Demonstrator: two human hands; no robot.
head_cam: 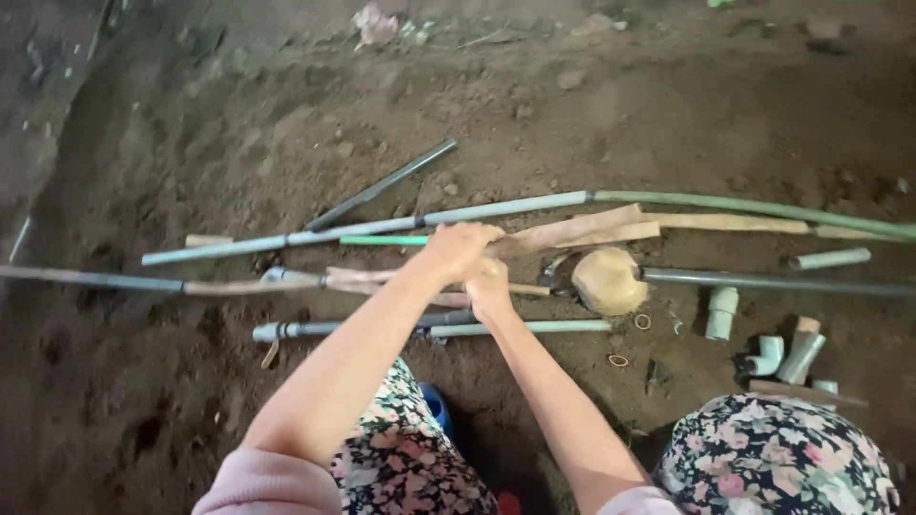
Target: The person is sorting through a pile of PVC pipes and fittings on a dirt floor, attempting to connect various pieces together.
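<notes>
Both my arms reach forward over bare soil. My left hand point(458, 250) is closed around the near end of a long tan strip point(582, 230) that runs off to the right; a short green rod point(380, 240) ends at the same fist. Just below it, my right hand point(489, 288) is closed on a thin wooden stick point(528, 289) lying across the ground. The two hands touch. A rounded tan lump point(608, 280) sits just right of them, at the end of a dark pipe point(763, 282). What the palms cover is hidden.
Several long grey and pale green pipes point(506, 207) lie across the dirt, two shorter ones point(534, 327) below the hands. White pipe elbows and short pieces point(768, 355) and small rings point(618, 360) lie at right. My knees in flowered cloth point(773, 458) fill the bottom.
</notes>
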